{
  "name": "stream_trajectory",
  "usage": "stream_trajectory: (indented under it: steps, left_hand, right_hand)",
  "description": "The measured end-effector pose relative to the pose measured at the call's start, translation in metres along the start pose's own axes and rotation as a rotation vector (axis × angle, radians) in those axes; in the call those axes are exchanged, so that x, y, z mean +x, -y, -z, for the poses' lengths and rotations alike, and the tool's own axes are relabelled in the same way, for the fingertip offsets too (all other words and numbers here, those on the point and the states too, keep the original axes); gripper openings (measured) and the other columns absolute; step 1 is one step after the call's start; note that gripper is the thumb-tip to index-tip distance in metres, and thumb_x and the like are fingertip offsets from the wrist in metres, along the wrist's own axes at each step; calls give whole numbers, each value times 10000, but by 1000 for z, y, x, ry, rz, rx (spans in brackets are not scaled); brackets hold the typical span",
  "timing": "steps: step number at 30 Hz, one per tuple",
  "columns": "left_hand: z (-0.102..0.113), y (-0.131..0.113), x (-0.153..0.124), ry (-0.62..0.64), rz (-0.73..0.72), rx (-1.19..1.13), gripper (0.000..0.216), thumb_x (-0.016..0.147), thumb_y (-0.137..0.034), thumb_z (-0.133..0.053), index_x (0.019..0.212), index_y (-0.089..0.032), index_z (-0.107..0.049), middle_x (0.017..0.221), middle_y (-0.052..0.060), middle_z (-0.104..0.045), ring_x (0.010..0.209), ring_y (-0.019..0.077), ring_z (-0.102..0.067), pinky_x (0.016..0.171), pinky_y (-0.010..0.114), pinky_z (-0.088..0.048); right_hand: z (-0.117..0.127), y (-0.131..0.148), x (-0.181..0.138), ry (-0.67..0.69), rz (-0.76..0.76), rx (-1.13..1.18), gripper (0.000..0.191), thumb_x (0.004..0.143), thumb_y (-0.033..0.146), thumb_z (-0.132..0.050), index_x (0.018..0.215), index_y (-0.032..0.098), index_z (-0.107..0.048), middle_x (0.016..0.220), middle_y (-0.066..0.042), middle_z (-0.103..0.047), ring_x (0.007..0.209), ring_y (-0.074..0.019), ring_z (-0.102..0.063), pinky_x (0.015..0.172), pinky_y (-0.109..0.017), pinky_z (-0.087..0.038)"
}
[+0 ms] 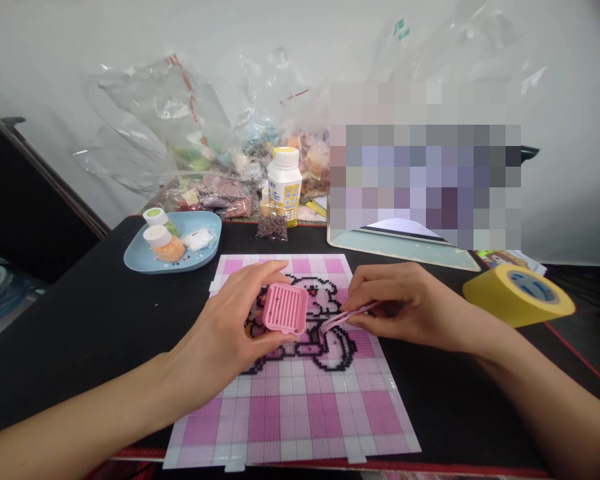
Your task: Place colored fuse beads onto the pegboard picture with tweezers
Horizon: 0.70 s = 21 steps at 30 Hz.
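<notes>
My left hand (230,320) grips a small pink ridged tray (285,309) by its sides, with a few dark beads in it. Between the thumb and fingers of my right hand (397,300) is a pair of pink tweezers (347,317), its tips pointing down and left. Those tips are over a pink-and-white checked pegboard (325,413), where black beads outline a cartoon figure (336,353). Whether the tips touch the board or pinch a bead is too small to tell. My left hand and the tray cover part of the figure.
A blue plate (200,257) with two capped bottles (167,247) and a white packet stands at the left. Behind the board are a white bottle (285,190), a bag of dark beads (273,227) and clear plastic bags (160,127). A yellow tape roll (495,297) lies right, near a blurred-out screen.
</notes>
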<state>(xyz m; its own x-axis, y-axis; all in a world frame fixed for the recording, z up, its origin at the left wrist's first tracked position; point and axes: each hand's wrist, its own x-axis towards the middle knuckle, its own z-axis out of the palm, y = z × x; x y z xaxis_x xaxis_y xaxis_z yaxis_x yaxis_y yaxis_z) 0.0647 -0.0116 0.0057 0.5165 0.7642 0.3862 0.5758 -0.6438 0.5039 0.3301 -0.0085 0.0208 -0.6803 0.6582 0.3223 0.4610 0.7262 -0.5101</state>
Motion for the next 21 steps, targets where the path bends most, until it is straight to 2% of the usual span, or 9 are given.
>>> stream_trajectory:
  steps: [6, 15, 21]
  left_hand:
    - [0, -1, 0, 18, -6, -10, 680, 749, -283, -760, 1305, -293, -368, 1229, 23, -617, 1186, 210, -555, 1013, 376, -448]
    - [0, -1, 0, 50, -8, -61, 748, 722, -203, -780, 1322, -317, -349, 1222, 3, -613, 1184, 202, -554, 1006, 354, -453]
    - [-2, -2, 0, 55, -19, -83, 758, 712, -232, -792, 1320, -310, -347, 1202, -21, -623, 1157, 171, -563, 1014, 308, -431]
  right_hand:
    - [-9, 0, 1, -79, 20, 57, 101, 875, 226, -621, 947, 178, -673, 837, -41, -642, 719, -103, -585, 619, -208, -465]
    - [-22, 4, 5, -124, 51, 100, 130, 877, 185, -606, 989, 159, -667, 847, -45, -628, 720, -99, -578, 626, -206, -466]
    - [-28, 6, 7, -158, 70, 92, 161, 890, 164, -582, 1030, 162, -661, 909, -58, -628, 782, -105, -592, 682, -223, -486]
